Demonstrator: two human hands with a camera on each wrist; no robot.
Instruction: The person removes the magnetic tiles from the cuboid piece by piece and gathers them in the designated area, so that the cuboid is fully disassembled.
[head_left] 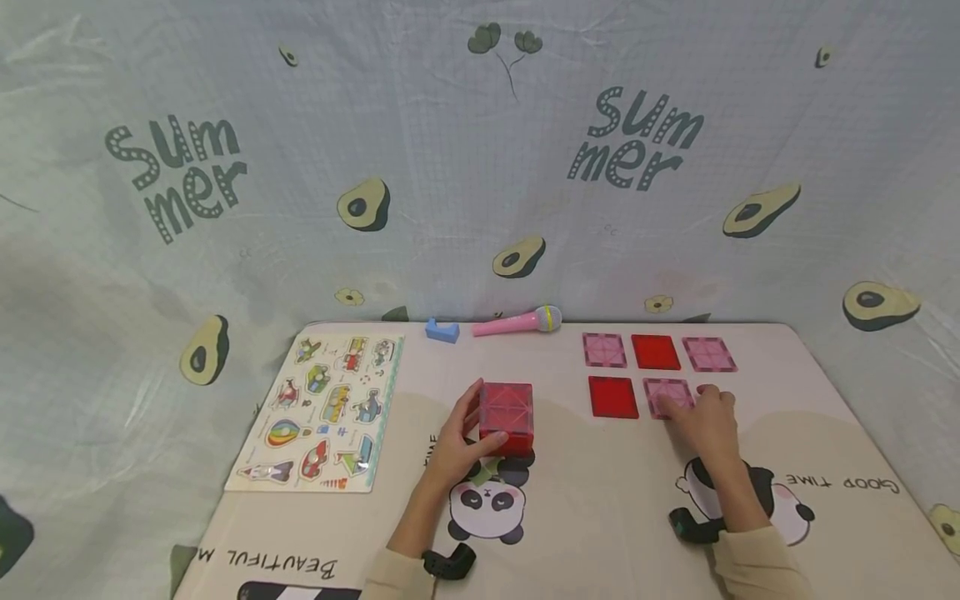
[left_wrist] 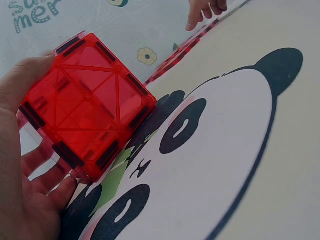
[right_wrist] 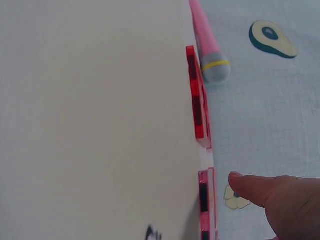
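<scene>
My left hand (head_left: 459,442) grips a stack of square magnetic tiles (head_left: 507,408), its thumb across the near side and fingers around the left. In the left wrist view the stack (left_wrist: 92,105) shows a red translucent face with dark magnets along its edges. Over on the right, my right hand (head_left: 708,425) is at the near row of laid-out tiles, its thumb over a pink tile (head_left: 667,398). The right wrist view shows that thumb (right_wrist: 265,192) extended slightly apart from the tile edge (right_wrist: 205,200). Left of this tile lies a red tile (head_left: 613,397).
Behind them lie a pink tile (head_left: 604,350), a red tile (head_left: 656,352) and another pink tile (head_left: 709,354). A pink toy microphone (head_left: 517,322) and a blue block (head_left: 442,331) lie along the back edge. A picture puzzle board (head_left: 315,412) occupies the left side.
</scene>
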